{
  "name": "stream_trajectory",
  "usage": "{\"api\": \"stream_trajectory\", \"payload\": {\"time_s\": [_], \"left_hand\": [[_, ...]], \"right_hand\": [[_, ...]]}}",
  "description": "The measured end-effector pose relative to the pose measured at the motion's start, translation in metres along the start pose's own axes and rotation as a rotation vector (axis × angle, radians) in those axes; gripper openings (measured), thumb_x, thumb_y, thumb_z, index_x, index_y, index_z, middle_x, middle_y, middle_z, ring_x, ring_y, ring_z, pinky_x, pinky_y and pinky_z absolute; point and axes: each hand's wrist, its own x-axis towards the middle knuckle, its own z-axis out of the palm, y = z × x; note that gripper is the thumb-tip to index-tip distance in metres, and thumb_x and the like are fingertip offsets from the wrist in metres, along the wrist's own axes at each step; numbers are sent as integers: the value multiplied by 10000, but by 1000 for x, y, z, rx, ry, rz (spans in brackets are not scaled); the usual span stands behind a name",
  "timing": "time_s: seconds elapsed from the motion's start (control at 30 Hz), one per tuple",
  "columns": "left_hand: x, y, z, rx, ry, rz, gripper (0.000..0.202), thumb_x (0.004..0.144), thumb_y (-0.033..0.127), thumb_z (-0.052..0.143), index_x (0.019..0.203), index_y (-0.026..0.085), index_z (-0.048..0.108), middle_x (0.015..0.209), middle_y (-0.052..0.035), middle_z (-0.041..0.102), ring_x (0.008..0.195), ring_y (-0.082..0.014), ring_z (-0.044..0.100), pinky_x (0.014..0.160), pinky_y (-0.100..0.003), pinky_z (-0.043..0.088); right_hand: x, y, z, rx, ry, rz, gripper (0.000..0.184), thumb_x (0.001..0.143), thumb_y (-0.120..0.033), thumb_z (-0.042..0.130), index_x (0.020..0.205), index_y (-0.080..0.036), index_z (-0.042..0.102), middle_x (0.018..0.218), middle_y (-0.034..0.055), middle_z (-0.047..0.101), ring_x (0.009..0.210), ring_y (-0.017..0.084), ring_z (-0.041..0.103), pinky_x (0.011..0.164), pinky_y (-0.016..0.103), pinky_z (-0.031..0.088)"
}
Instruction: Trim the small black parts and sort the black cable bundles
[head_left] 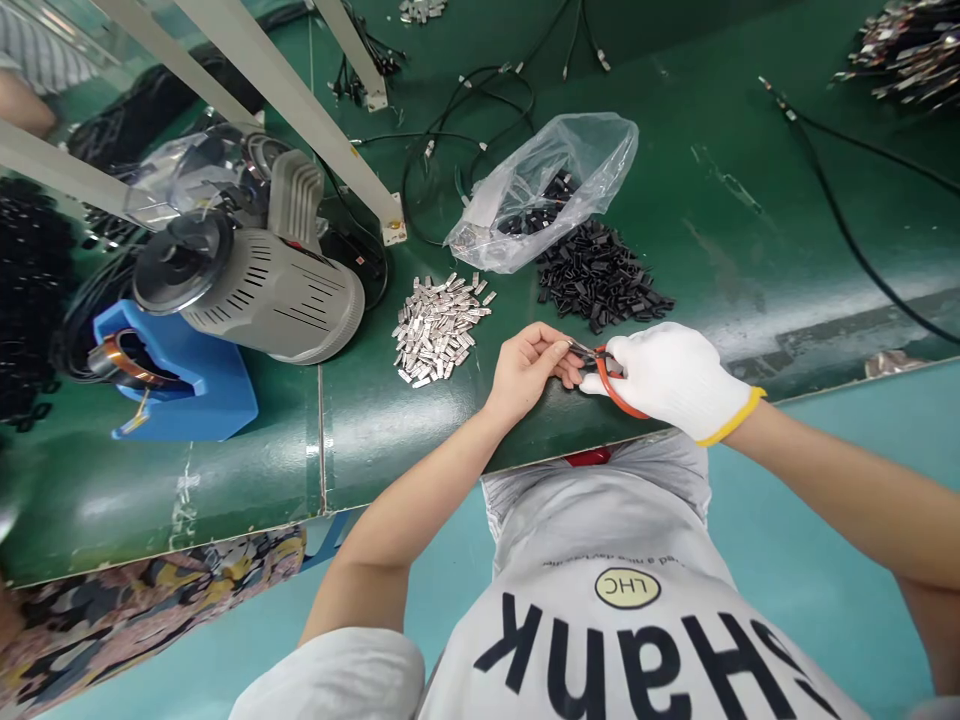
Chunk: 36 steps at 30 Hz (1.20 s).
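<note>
My left hand (531, 366) is bare and pinches a small metal piece at the near edge of the green table (720, 200). My right hand (667, 378), in a white glove with a yellow cuff, grips orange-handled pliers (609, 378) whose jaws meet that piece. A heap of small silver metal shells (441, 325) lies just left of my hands. A heap of small black plastic parts (600, 275) lies just beyond them, spilling from a clear plastic bag (551, 185).
A grey motor-like machine (259, 280) on a blue base (184, 385) stands at left, under slanted white frame bars (300, 100). Black cables (847, 230) trail over the far table. More parts lie at top right (911, 50). Another person's arm (26, 100) shows at top left.
</note>
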Motion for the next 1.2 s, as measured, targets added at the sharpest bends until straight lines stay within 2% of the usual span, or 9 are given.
{"api": "stream_trajectory", "payload": {"time_s": [0.6,0.87,1.2], "left_hand": [[-1,1,2,3,-23,9,430,837,542,757,908,152,592,774,-61,754,583,-145,697,544,-257,548],[-4,2,4,41,-60,-7,415,856,532,740,874,147,587,713,-47,730,540,-124,651,514,-246,526],[-2,0,3,11,-80,-16,412,861,541,732,868,162,570,740,-43,738,562,-129,663,536,-249,515]], "right_hand": [[1,7,1,22,-68,-13,696,963,-759,329,853,-166,675,693,122,673,674,257,630,606,328,199],[0,2,-4,64,-16,-23,695,934,-785,372,816,-162,657,681,112,674,708,261,642,637,330,211],[0,6,8,40,8,-36,738,954,-784,313,829,-144,659,686,129,677,679,247,632,629,325,193]]}}
